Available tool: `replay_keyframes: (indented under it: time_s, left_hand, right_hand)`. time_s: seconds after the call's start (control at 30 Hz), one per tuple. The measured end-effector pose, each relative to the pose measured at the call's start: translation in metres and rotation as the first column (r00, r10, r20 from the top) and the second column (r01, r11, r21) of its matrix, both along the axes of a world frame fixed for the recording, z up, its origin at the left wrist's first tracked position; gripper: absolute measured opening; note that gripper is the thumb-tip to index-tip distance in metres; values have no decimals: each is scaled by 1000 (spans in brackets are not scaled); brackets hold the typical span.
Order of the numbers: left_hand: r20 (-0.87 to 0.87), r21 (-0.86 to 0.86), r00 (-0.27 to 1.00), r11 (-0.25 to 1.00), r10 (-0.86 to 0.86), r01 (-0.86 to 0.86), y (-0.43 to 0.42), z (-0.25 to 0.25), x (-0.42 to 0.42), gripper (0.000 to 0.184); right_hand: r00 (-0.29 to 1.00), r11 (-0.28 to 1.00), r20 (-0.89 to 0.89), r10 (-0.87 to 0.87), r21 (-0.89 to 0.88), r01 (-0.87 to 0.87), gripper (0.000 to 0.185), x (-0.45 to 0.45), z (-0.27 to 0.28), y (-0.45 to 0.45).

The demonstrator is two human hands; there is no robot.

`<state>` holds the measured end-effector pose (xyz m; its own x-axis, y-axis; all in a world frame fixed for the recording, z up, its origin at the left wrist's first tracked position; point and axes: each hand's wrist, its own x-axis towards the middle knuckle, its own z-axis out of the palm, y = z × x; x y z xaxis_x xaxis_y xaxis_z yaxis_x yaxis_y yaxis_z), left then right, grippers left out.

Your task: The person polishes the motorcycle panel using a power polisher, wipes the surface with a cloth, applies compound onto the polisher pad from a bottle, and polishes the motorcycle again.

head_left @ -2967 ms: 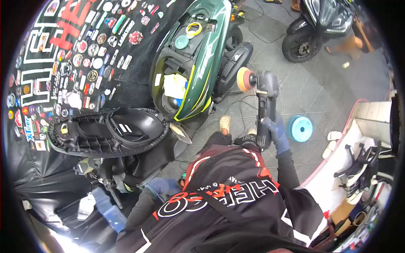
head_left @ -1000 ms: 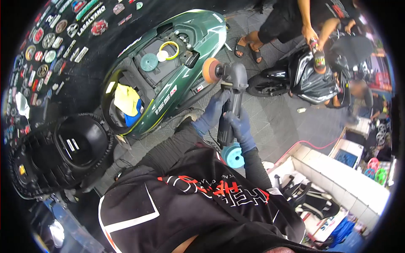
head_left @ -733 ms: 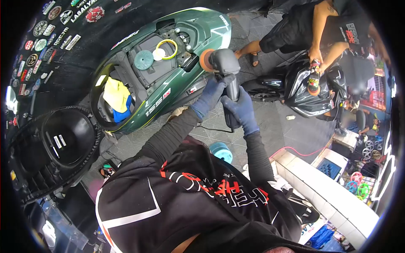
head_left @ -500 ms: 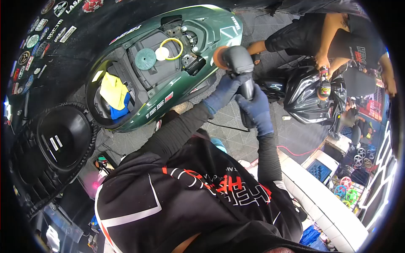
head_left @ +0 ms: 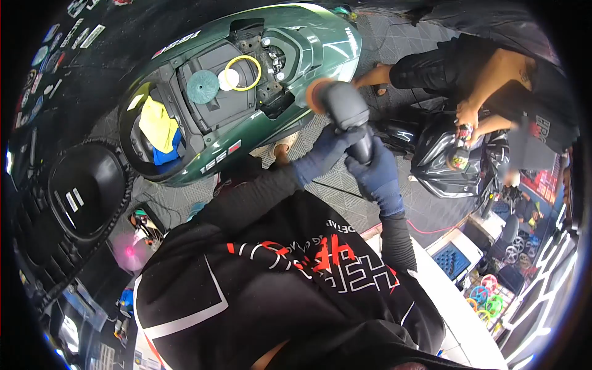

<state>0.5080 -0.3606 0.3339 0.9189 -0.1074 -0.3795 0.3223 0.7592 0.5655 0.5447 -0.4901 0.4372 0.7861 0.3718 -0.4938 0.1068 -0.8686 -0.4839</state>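
Both my gloved hands are closed round a black power polisher [head_left: 345,105]. Its orange pad [head_left: 317,95] faces the green scooter body panel [head_left: 290,102]; whether pad and panel touch, I cannot tell. My left hand [head_left: 330,151] grips near the tool's head, and my right hand [head_left: 377,172] wraps the handle behind it. On the scooter's open middle lie a green round disc [head_left: 203,87], a small white disc [head_left: 229,79] and a yellow ring [head_left: 258,73]. A yellow cloth [head_left: 158,124] and a blue cloth [head_left: 169,151] sit in the rear compartment.
A co-worker [head_left: 499,80] at the right holds another polisher [head_left: 460,154] over a black motorcycle [head_left: 444,166]. The removed black seat [head_left: 86,191] is at the left. Below right runs a white-tiled ledge [head_left: 459,308], with colored wheels [head_left: 488,297] beyond. A cord crosses the floor.
My left hand has come onto the polisher beside my right. The tool has been raised toward the scooter. The view has turned, bringing the co-worker into sight and taking the blue bucket-like object out.
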Motion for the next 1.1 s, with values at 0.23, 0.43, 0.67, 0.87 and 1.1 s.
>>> replay_keyframes:
  time_s: [0.23, 0.43, 0.67, 0.87, 1.1]
  left_hand:
    - [10, -139, 1000, 990, -6, 7, -3, -3, 28, 44]
    - [-27, -222, 984, 958, 178, -179, -17, -6, -22, 55]
    - [58, -14, 998, 1000, 14, -13, -9, 16, 64, 47]
    - [7, -59, 995, 993, 103, -102, -4, -15, -26, 57]
    - [69, 39, 988, 990, -137, 134, 3, 20, 58, 48]
  right_hand:
    - [993, 995, 56, -99, -7, 100, 88, 17, 12, 4]
    - [971, 978, 114, 209, -4, -210, 84, 17, 6, -4]
    - [991, 993, 71, -117, 43, 114, 66, 46, 9, -9]
    - [982, 987, 93, 163, -11, -163, 77, 1, 2, 6]
    - [975, 964, 69, -210, 182, 195, 46, 30, 2, -5]
